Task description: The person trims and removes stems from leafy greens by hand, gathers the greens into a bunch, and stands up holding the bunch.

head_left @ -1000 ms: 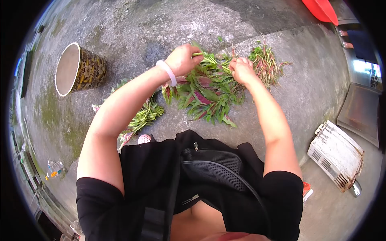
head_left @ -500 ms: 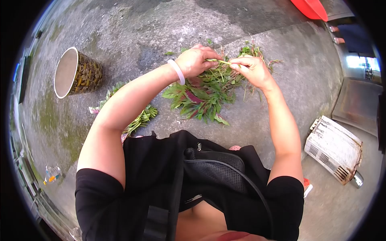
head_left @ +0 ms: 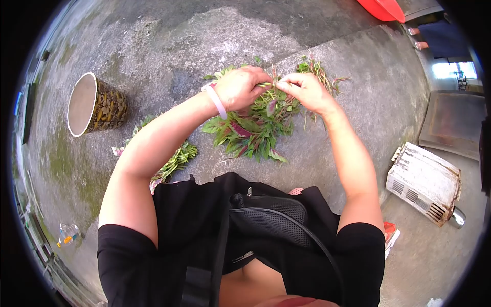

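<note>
My left hand (head_left: 240, 88), with a pale bangle (head_left: 217, 102) at the wrist, is closed around a green leafy stem (head_left: 264, 84). Close beside it, my right hand (head_left: 305, 92) pinches thumb and fingertips together at the stem's other end. Beneath both hands lies a loose heap of amaranth-like greens (head_left: 255, 134), green leaves with purple-red patches. A small pile of thin stems and trimmings (head_left: 318, 71) sits just beyond my right hand. Partly hidden by my left forearm is a bundle of greens (head_left: 176, 161) with its cut stems toward me.
A patterned bin (head_left: 110, 108) stands on the concrete floor at left. To the right are a rusty white metal box (head_left: 423, 183) and a dark metal panel (head_left: 452, 123). A red basin (head_left: 383, 7) is at the top right, and a clear plastic bottle (head_left: 68, 234) lies lower left.
Both hands have shifted slightly left and come closer together. The long stem stretched between them earlier now shows only as a short piece. The view has moved a little.
</note>
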`<state>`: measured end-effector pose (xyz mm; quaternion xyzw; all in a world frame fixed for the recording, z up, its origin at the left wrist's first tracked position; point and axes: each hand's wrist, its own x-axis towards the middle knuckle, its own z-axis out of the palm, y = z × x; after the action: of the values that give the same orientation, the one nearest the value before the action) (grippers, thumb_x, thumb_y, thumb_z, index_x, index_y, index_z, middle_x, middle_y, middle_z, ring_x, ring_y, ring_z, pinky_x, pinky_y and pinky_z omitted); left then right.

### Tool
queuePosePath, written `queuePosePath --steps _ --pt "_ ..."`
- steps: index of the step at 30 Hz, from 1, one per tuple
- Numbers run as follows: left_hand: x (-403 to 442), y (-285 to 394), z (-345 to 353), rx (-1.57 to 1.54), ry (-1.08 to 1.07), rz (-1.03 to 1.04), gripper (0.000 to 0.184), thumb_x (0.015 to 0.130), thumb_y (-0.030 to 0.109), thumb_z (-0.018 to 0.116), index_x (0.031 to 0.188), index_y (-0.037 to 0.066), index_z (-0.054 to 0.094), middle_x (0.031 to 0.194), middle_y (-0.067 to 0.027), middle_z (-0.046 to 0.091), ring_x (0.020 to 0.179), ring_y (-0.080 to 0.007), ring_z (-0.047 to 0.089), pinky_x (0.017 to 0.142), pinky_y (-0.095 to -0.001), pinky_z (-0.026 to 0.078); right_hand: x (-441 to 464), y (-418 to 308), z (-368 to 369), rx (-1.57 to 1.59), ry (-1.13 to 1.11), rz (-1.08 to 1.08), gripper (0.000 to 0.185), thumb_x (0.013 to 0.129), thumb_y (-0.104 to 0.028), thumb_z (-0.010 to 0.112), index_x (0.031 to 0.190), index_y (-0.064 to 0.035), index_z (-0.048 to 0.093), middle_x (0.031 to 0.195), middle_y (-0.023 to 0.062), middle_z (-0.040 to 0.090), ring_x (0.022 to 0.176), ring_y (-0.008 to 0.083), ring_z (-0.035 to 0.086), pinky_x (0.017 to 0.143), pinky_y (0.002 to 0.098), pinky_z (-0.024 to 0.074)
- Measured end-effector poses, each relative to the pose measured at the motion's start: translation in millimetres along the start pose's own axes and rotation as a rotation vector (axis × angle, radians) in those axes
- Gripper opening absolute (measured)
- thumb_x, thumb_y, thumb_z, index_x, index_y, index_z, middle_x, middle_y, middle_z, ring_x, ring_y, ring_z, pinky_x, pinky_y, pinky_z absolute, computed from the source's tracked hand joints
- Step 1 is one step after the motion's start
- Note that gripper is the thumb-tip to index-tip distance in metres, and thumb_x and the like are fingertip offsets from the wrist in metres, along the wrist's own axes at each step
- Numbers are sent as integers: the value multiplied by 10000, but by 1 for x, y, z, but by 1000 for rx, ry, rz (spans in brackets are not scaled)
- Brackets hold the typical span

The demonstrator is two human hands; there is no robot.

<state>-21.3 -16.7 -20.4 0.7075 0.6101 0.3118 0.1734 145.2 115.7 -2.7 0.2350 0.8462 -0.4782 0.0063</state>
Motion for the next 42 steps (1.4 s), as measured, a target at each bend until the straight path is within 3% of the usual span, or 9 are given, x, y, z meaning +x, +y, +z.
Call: queuePosePath --steps 6,11,16,19,22,26,32,37,42 --pt "5 8 3 234 -20 -223 193 805 207 520 883 74 636 801 -125 602 743 -302 598 683 -403 484 2 -15 24 -537 279 -307 174 806 -205 576 827 -54 660 788 137 628 728 260 605 677 370 480" --pt "25 20 -11 10 -84 -596 213 795 254 553 849 79 662 926 -147 640 808 -268 619 745 -386 478 4 -15 13 -311 292 -158 170 800 -172 621 892 -34 662 772 92 626 714 176 590 653 286 462" --pt "26 -16 -33 -646 348 -971 161 798 205 591 844 63 649 721 -19 522 764 -162 496 750 -316 410 -4 -6 -2 5 174 -155 186 830 -171 613 934 -22 650 834 44 635 785 97 569 699 244 452" --pt "5 -39 -39 -492 302 -723 228 882 240 518 867 35 616 700 -5 511 706 -154 484 714 -300 412 5 43 -22 104 322 -95 230 838 -146 602 1032 -23 610 848 16 630 791 64 546 715 229 452" --pt "-6 -52 -32 -233 334 -575 286 909 290 491 872 23 589 665 -30 520 669 -153 486 679 -300 419 8 89 -22 -681 606 344 326 843 -245 576 1122 -81 541 969 123 628 891 248 612 774 378 488" --pt "-7 -33 -30 -98 246 -578 304 875 317 553 834 16 558 669 -97 543 636 -152 488 609 -319 425 11 91 37 -659 -26 395 303 823 -311 556 936 -33 597 938 158 618 889 281 605 765 405 486" --pt "-12 -31 -13 -139 187 -507 320 832 280 623 760 -14 523 612 -86 505 596 -110 427 574 -317 412 23 108 88 -702 36 334 204 764 -259 606 867 -82 599 886 138 616 872 295 596 748 417 472" --pt "-16 -33 -8 -179 68 -537 226 819 217 613 843 -7 593 661 -120 561 587 -161 498 599 -336 437 22 103 78 -574 71 339 176 746 -194 575 811 -35 616 793 120 639 772 265 626 730 396 496" --pt "-26 -35 13 85 -106 -292 186 793 128 571 960 68 630 936 -129 571 837 -301 581 758 -367 469 17 68 45 598 3 682 86 804 -98 583 773 -19 597 678 37 614 558 78 566 498 187 455"
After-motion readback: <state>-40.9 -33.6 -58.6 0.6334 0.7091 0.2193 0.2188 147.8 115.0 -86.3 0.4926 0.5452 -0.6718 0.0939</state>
